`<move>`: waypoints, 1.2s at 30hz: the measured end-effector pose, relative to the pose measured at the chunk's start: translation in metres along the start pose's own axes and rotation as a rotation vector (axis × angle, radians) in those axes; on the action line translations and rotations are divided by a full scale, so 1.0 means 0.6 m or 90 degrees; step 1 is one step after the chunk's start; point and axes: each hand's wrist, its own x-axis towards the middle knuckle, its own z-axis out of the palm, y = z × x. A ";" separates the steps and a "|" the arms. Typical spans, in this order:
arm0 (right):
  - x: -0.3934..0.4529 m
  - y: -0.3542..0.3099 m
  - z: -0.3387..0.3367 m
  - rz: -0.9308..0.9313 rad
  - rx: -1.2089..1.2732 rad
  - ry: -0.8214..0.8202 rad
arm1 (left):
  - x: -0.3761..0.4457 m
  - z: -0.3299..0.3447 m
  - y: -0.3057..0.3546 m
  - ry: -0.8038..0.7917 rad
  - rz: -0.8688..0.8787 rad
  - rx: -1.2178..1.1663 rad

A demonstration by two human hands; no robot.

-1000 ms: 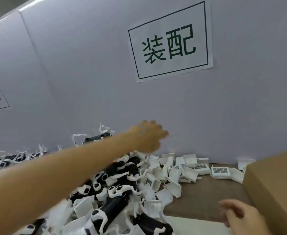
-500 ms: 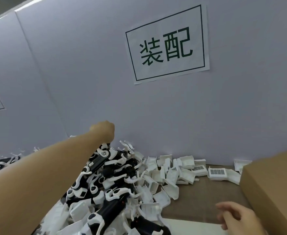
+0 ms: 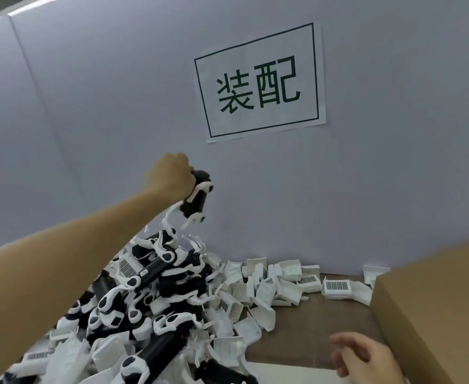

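While the black-and-white part (image 3: 196, 199) is hanging high over the big pile (image 3: 150, 286) of parts, the left hand (image 3: 172, 176) is squeezing its top end with curled fingers. Its long side is pointing almost straight down. The right hand (image 3: 366, 356) is hovering low beside the brown box (image 3: 435, 300), fingers loose and holding nothing. The part is well apart from it, up and to the left.

Sign | paper sheet (image 3: 259, 84) taped on the white partition (image 3: 394, 176), above and to the right of the left hand (image 3: 172, 176) | dark green characters "装配" inside a thin green frame || Labels | barcode stickers (image 3: 336, 286) on white plastic shells (image 3: 359, 293), beyond the right hand (image 3: 366, 358) | bars only, no digits legible
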 end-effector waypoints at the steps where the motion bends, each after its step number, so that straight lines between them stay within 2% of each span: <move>1: -0.001 -0.002 -0.001 -0.003 0.000 -0.002 | -0.011 0.000 0.017 -0.016 -0.018 -0.073; 4: -0.003 -0.005 -0.004 0.007 0.011 -0.024 | -0.072 0.027 0.069 -0.081 -0.116 -0.366; 8: -0.001 -0.004 -0.006 -0.008 0.020 -0.046 | -0.225 0.110 0.139 -0.154 -0.295 -0.755; 10: 0.001 0.000 -0.006 -0.008 0.026 -0.047 | -0.312 0.164 0.169 -0.171 -0.367 -0.877; 14: 0.008 0.007 -0.005 0.006 0.034 -0.021 | -0.436 0.249 0.195 -0.182 -0.401 -0.872; 19: 0.014 0.017 -0.001 0.044 0.070 -0.091 | -0.470 0.277 0.189 -0.236 -0.256 -0.879; 23: 0.006 0.017 -0.001 -0.016 0.100 -0.115 | -0.471 0.281 0.188 -0.277 -0.200 -0.879; 26: 0.004 0.020 0.000 -0.091 0.085 -0.082 | -0.467 0.286 0.190 -0.284 -0.200 -0.875; 28: 0.007 0.024 -0.001 -0.110 0.096 -0.061 | -0.463 0.284 0.192 -0.296 -0.223 -0.900; 31: 0.001 0.015 -0.003 -0.124 0.123 -0.058 | -0.458 0.273 0.192 -0.322 -0.330 -0.963; 33: -0.001 0.012 -0.006 -0.136 0.133 -0.092 | -0.454 0.272 0.190 -0.325 -0.399 -0.977; 36: -0.001 0.014 -0.007 -0.134 0.146 -0.191 | -0.450 0.279 0.188 -0.331 -0.443 -0.998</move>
